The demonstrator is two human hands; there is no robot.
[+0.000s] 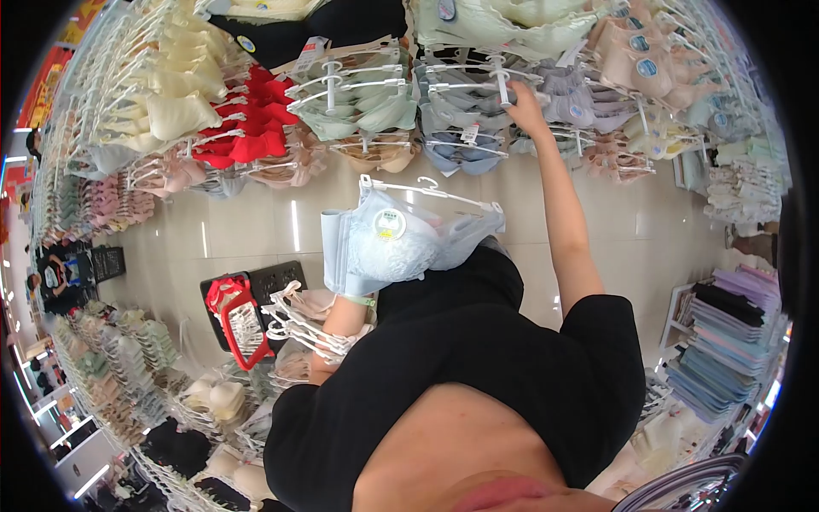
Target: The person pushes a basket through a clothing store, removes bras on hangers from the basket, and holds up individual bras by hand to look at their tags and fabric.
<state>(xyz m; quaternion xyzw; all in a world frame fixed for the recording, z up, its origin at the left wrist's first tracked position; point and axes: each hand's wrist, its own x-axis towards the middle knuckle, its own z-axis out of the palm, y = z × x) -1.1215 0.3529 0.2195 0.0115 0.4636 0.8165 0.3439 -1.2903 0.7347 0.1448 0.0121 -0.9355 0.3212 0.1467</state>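
A light blue padded bra with a round label lies spread on a white hanger in front of my body. My left forearm, with a green band at the wrist, reaches under it; the bra hides my left hand. Several white hangers with beige bras hang at that forearm. Stretched forward, my right hand is at the rack, fingers curled beside the end of a white display prong. It touches the edge of a row of grey-green bras on hangers; what its fingers hold is unclear.
Red bras, pale green bras and pale yellow bras hang along the rack ahead. A black basket with a red handle stands on the tiled floor to the left. Folded garments are stacked at right.
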